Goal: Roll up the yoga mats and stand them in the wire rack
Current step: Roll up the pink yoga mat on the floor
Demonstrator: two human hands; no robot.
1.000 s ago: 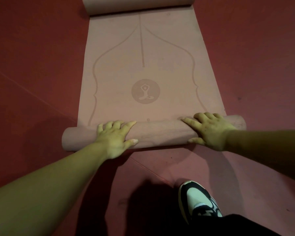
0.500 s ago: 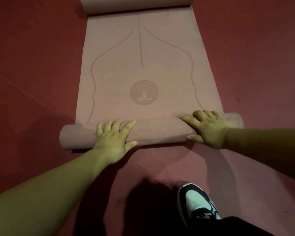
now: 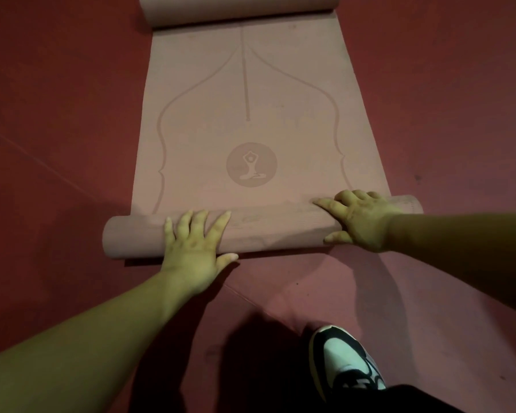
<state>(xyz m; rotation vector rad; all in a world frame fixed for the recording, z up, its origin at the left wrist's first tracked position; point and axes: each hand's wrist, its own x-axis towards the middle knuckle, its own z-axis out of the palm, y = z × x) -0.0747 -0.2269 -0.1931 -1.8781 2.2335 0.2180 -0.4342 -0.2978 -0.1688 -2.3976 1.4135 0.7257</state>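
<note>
Yoga mat [image 3: 251,93], dusty pink, lies lengthwise on the red floor [image 3: 57,114], running away from the person, its near end wound into a roll [image 3: 274,228] that lies crosswise under both hands. The left arm reaches forward from the lower left, and the left hand [image 3: 194,248] rests flat on the left half of the roll, fingers straight and spread over its top, thumb out along its near edge. The right arm comes in from the right edge. The right hand [image 3: 361,219] cups the right half of the roll: the index finger lies straight along it, the other fingers bend over its far side, and the thumb presses its near side. Just beyond the roll, between the hands, a round emblem [image 3: 251,164] of a seated figure shows on the flat part. The mat's far end [image 3: 239,10] is curled up too. A black-and-white shoe [image 3: 346,362] stands on the floor near the right arm.
</note>
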